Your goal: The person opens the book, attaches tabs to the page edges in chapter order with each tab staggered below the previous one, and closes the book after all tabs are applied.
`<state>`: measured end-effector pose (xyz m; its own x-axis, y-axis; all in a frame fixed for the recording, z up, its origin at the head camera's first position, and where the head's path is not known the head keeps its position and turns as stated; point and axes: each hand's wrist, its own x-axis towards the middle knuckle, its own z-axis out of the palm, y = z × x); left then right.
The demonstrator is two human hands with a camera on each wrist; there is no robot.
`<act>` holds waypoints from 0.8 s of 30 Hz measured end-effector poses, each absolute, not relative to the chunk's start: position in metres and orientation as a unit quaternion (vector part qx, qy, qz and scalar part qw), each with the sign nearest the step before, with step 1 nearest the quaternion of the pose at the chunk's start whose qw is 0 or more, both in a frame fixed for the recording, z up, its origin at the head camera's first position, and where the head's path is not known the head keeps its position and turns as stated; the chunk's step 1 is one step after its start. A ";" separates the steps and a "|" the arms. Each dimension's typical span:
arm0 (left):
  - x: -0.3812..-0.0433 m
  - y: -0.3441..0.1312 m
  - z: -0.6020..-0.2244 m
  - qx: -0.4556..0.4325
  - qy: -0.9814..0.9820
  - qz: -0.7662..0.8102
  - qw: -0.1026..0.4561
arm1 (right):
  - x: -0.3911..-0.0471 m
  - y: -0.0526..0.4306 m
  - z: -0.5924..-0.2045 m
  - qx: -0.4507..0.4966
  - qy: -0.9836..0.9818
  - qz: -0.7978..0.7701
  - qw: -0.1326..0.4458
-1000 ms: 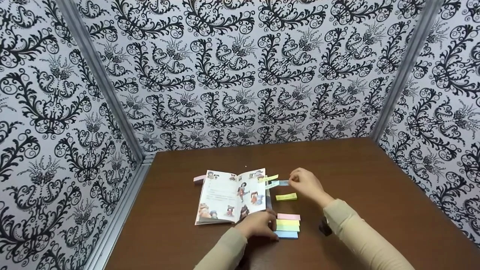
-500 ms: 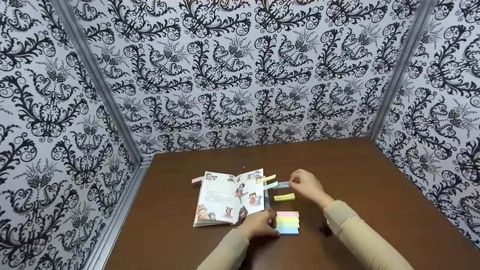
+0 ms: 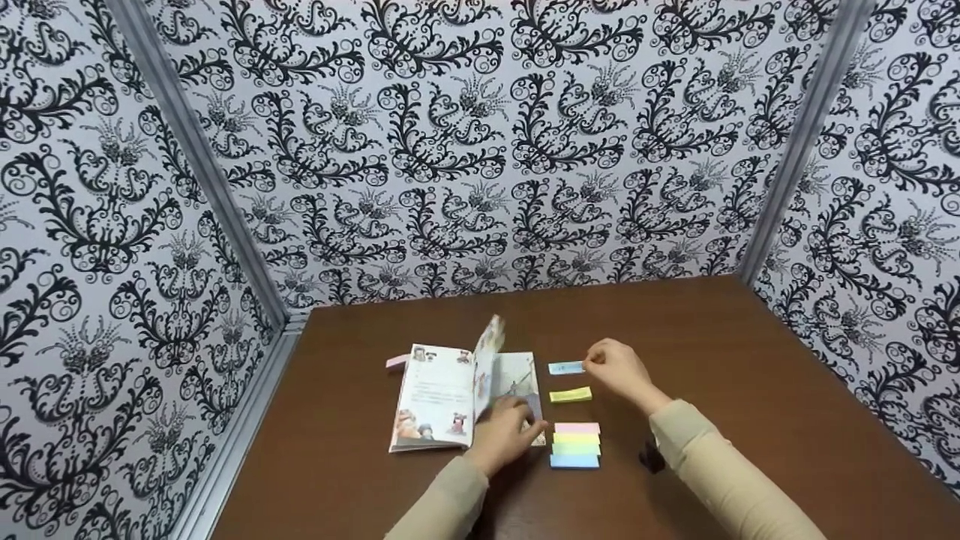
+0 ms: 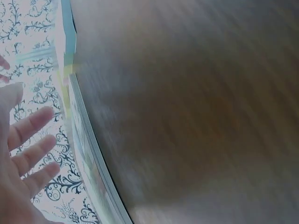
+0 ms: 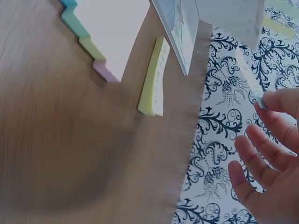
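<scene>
An open picture book (image 3: pixel 435 397) lies on the brown table, a raised page (image 3: pixel 485 367) standing up near its middle. My left hand (image 3: pixel 504 436) is over the lower part of the right-hand side, beside that page. In the left wrist view, the fingers of that left hand (image 4: pixel 30 144) are spread and relaxed. Between thumb and forefinger, my right hand (image 3: pixel 619 373) pinches a narrow blue sticky tab (image 3: pixel 566 367) with writing on it, to the right of the book. The right wrist view shows this tab (image 5: pixel 248 74) held by one end, the other fingers loose.
A yellow tab pad (image 3: pixel 571 394) with writing lies right of the book. Below it sit stepped pink, yellow, green and blue tab pads (image 3: pixel 575 445). A pink tab (image 3: pixel 397 362) sticks out of the book's left edge. A small dark object (image 3: pixel 651 456) is by the right sleeve.
The right-hand page with the yellow and green tabs has lifted and swung left. My left hand has moved left from beside the pads onto the book. The right hand still pinches the blue tab.
</scene>
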<state>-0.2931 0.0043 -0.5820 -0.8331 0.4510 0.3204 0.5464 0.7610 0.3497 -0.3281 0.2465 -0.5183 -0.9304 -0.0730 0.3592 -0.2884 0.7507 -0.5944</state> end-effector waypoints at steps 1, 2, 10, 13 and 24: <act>-0.294 0.003 -0.582 -0.265 -0.933 -0.210 0.124 | -0.328 0.245 -0.519 0.093 -0.922 0.344 0.153; -0.295 0.002 -0.582 -0.263 -0.934 -0.199 0.139 | -0.328 0.244 -0.521 0.088 -0.921 0.349 0.148; -0.302 -0.010 -0.584 -0.214 -0.952 -0.150 0.162 | -0.333 0.233 -0.536 0.059 -0.921 0.374 0.096; -0.305 -0.014 -0.586 -0.205 -0.953 -0.151 0.163 | -0.335 0.229 -0.542 0.055 -0.923 0.374 0.076; -0.315 -0.021 -0.596 -0.177 -0.968 -0.137 0.111 | -0.331 0.218 -0.555 0.053 -0.913 0.403 0.039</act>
<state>-0.3153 -0.0211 -0.5958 -0.9130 0.3123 0.2625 0.3728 0.9001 0.2256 -0.3310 0.2185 -0.5554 -0.9912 -0.0657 0.1150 -0.1292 0.6700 -0.7310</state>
